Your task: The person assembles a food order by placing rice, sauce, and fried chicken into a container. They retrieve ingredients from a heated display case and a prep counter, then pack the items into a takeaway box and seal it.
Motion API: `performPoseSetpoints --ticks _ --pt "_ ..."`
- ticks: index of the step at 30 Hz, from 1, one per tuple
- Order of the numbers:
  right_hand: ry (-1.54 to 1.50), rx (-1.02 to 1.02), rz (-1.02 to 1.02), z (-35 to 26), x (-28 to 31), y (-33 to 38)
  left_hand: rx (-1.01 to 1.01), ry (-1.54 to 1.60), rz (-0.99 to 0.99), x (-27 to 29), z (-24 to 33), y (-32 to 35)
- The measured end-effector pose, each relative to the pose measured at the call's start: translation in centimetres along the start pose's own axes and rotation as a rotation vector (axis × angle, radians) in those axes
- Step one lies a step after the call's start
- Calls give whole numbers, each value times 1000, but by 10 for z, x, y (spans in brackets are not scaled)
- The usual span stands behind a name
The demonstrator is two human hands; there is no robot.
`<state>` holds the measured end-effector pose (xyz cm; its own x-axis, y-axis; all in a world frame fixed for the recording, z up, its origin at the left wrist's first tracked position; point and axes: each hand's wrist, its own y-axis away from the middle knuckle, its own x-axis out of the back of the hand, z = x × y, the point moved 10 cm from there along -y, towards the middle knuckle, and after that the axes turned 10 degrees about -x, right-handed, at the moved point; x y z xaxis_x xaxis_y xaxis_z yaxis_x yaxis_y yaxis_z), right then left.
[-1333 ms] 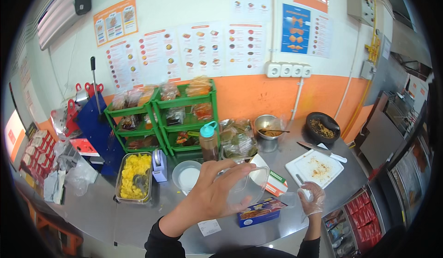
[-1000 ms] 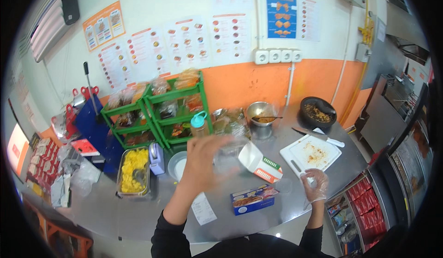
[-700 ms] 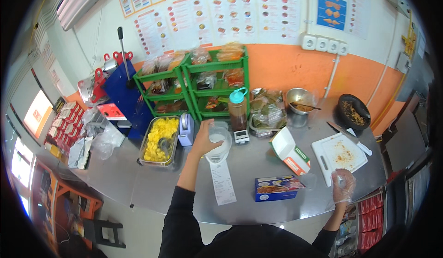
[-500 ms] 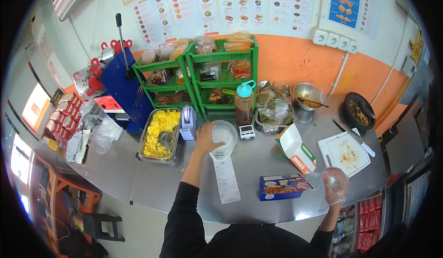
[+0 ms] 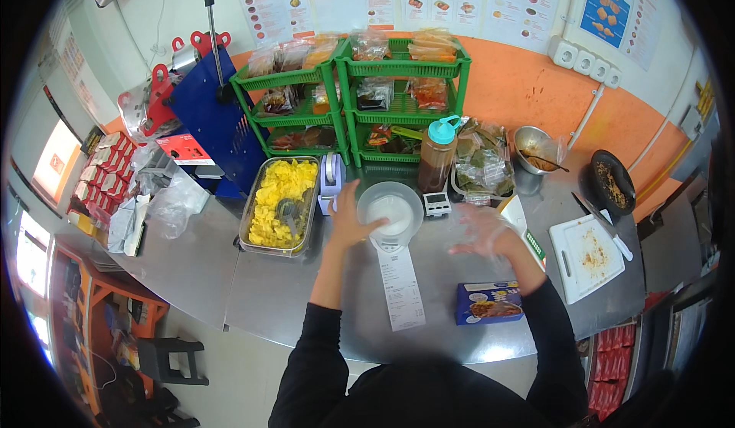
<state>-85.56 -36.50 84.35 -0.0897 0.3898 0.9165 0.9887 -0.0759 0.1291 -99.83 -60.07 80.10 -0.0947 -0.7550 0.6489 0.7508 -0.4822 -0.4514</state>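
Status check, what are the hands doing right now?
Left hand on the clear bowl. Right hand gloved, open, empty, above the counter. Receipt lies before the bowl.

Left hand (image 5: 348, 221) reaches forward, fingers curled; gloved right hand (image 5: 484, 233) hovers open.

The clear plastic cup (image 5: 390, 207) under my left fingers stands upright on the steel table (image 5: 253, 290), its round mouth open toward me. White contents fill its bottom. It sits just beside the yellow-food tray, at the paper slip's top end.
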Motion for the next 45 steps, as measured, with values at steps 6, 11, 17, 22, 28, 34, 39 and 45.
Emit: performPoseSetpoints --ticks 6,11,17,22,28,34,39,45 --pt "-49 -330 -98 24 -140 -62 114 531 224 -42 -94 79" --pt "-73 -461 45 12 -160 -58 86 -56 -60 -61 -48 86" --pt "-25 -546 78 11 -170 -67 54 -265 -243 -74 -41 82" --pt "-47 -510 116 13 -170 -66 20 -314 -225 -75 -40 81" --pt "-75 -514 116 8 -166 -64 2 -321 -210 -74 -37 78" --pt "-84 -504 114 6 -165 -64 -7 -317 -192 -72 -37 77" --pt "-95 -498 139 7 -166 -64 10 -310 -216 -74 -37 77" --pt "-61 -525 112 9 -169 -64 17 -301 -221 -74 -37 76"
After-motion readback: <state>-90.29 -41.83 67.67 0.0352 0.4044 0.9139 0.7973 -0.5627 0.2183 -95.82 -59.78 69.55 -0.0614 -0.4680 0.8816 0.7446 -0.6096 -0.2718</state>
